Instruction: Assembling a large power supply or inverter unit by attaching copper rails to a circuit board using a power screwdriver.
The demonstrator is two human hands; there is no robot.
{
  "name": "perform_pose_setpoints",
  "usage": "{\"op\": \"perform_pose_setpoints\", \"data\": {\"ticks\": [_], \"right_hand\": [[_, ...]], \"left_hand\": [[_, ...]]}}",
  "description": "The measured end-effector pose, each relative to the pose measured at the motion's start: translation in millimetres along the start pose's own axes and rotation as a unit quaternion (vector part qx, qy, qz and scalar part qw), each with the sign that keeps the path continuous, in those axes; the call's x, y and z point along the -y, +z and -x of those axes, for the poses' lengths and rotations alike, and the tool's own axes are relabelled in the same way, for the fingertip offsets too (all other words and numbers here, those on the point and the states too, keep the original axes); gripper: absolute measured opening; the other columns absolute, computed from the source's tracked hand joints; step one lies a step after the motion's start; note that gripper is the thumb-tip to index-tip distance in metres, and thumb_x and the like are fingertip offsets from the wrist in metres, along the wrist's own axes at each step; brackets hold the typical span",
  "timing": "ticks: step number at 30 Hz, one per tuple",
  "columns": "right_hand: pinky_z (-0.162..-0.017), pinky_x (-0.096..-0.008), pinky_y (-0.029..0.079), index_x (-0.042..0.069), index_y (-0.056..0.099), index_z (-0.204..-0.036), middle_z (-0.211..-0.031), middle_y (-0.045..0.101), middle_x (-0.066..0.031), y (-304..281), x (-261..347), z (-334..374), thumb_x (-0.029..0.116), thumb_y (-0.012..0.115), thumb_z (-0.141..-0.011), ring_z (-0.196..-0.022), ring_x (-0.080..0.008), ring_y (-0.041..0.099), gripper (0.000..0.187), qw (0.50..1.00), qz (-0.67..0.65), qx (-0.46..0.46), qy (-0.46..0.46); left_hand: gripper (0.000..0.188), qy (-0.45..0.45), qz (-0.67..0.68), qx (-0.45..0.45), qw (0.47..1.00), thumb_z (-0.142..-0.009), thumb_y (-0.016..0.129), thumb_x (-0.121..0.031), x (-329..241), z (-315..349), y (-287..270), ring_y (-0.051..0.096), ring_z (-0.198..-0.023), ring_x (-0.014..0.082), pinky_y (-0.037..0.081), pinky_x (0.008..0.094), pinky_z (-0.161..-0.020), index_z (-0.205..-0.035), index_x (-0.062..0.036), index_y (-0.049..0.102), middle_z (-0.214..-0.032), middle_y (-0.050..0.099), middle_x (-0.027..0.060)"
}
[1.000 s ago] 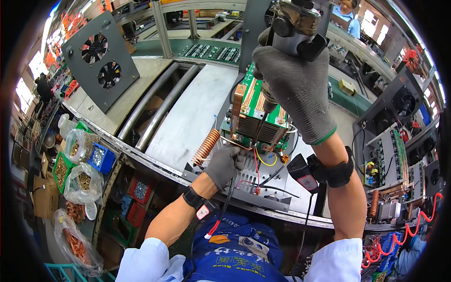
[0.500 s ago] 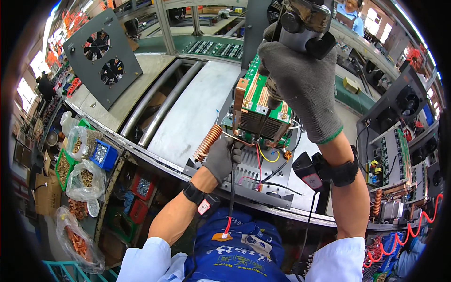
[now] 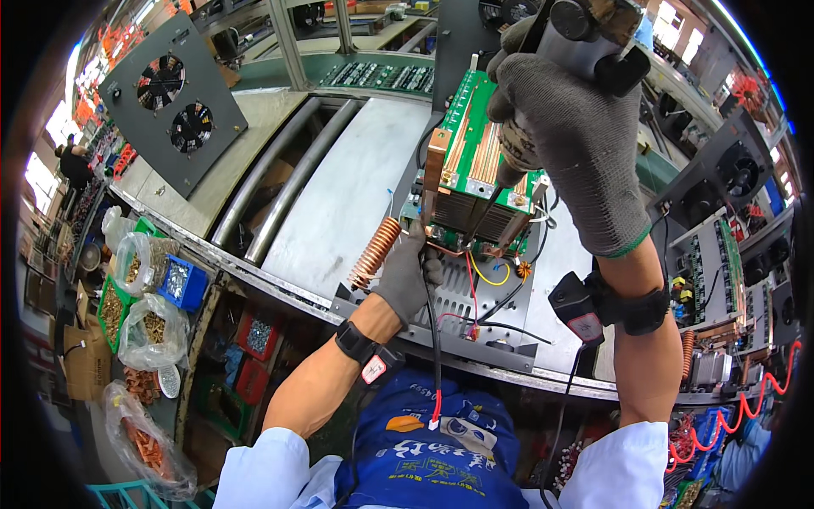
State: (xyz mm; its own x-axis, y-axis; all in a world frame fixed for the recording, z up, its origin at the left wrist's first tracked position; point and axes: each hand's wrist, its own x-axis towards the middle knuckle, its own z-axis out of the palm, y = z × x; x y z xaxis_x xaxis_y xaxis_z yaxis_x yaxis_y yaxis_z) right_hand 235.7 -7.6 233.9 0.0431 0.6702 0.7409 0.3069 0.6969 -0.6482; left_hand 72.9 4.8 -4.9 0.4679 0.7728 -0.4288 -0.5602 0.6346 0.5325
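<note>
My right hand [image 3: 577, 153], in a grey knit glove, grips a dark power screwdriver [image 3: 570, 53] whose long bit slants down in front of the finned block of a green circuit board assembly [image 3: 473, 127]. My left hand [image 3: 403, 284], gloved too, is closed at the assembly's lower left corner, fingertips against its base. A black cable [image 3: 435, 339] passes through its curled fingers and hangs toward my blue apron, ending in red wires and a white plug [image 3: 433, 423]. Beside that hand slants a copper coil [image 3: 373, 254]. The bit's tip is hard to make out.
Under the assembly is a slotted grey metal chassis [image 3: 454, 288], with yellow and red wires across it. Steel rollers [image 3: 303, 182] lie to the left, past a pale plate [image 3: 348, 191]. A grey fan panel [image 3: 174, 102] stands beyond; a blue bin [image 3: 183, 282] and bagged parts [image 3: 153, 329] sit lower left.
My right hand and the screwdriver have shifted right. My left hand has moved slightly right, its fingertips higher at the assembly's corner. The hanging cable end has swung right.
</note>
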Motion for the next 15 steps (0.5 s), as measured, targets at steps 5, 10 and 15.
{"op": "perform_pose_setpoints", "data": {"ticks": [5, 10, 15], "right_hand": [[-0.072, -0.0302, 0.060, -0.001, 0.069, -0.099, -0.091, 0.073, -0.0093, -4, -3, -5, 0.003, 0.071, -0.087, -0.076, -0.0165, 0.073, 0.013, 0.997, 0.030, 0.008, -0.067], [-0.074, -0.0323, 0.060, -0.001, 0.067, -0.099, -0.091, 0.071, -0.0095, -5, 4, 1, 0.005, 0.070, -0.086, -0.078, -0.0176, 0.072, 0.015, 0.998, 0.044, 0.029, -0.018], [-0.071, -0.0323, 0.060, -0.002, 0.066, -0.102, -0.091, 0.071, -0.0107, 4, 12, 0, 0.003, 0.068, -0.085, -0.074, -0.0185, 0.071, 0.018, 0.999, -0.026, 0.026, -0.006]], "left_hand": [[0.027, 0.010, 0.013, -0.017, 1.000, -0.109, 0.052, -0.042, 2, -1, 4, 0.038, -0.060, 0.0064, 0.036, 0.0216, -0.051, -0.099, -0.0175, 0.057, -0.073, 0.042, -0.0041], [0.033, -0.011, 0.038, -0.063, 0.997, -0.103, 0.058, -0.052, 4, -2, 5, 0.040, -0.059, 0.0069, 0.036, 0.0231, -0.051, -0.096, -0.0192, 0.057, -0.069, 0.039, -0.0050], [0.036, -0.018, 0.041, -0.061, 0.997, -0.101, 0.059, -0.054, 4, -7, 0, 0.041, -0.056, 0.0082, 0.036, 0.0234, -0.050, -0.095, -0.0188, 0.059, -0.067, 0.040, -0.0051]]}}
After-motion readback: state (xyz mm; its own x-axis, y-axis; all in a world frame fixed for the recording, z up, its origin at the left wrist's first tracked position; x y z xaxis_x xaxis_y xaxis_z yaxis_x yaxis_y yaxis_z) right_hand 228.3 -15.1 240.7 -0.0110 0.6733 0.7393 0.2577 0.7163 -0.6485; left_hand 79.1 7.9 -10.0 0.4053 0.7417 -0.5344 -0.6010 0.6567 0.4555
